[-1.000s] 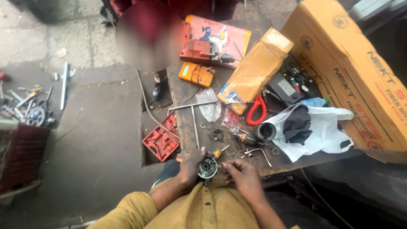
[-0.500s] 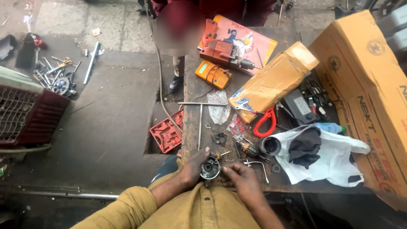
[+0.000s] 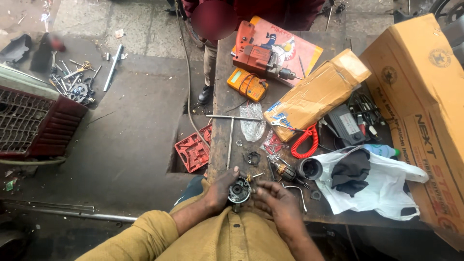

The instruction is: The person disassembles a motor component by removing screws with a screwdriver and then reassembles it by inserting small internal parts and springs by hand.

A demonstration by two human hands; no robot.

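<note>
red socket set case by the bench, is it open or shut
Open. The red socket set case lies on the ground left of the workbench with its moulded inner slots facing up and no lid covering them.

drill (image 3: pixel 258 60) behind meter (image 3: pixel 247 83), on workbench (image 3: pixel 222 130)

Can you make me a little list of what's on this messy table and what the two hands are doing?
Left hand: holds a small round metal part at the near table edge
Right hand: fingers spread beside that part, touching or just short of it
Workbench: dark, worn
Far end: orange power drill lying on its colourful box
Middle: orange meter, long T-shaped wrench, brown taped parcel, red coiled cord
Right: white plastic bag with black cloth on it, big cardboard carton
Ground, left: red tool case, scattered tools
</note>
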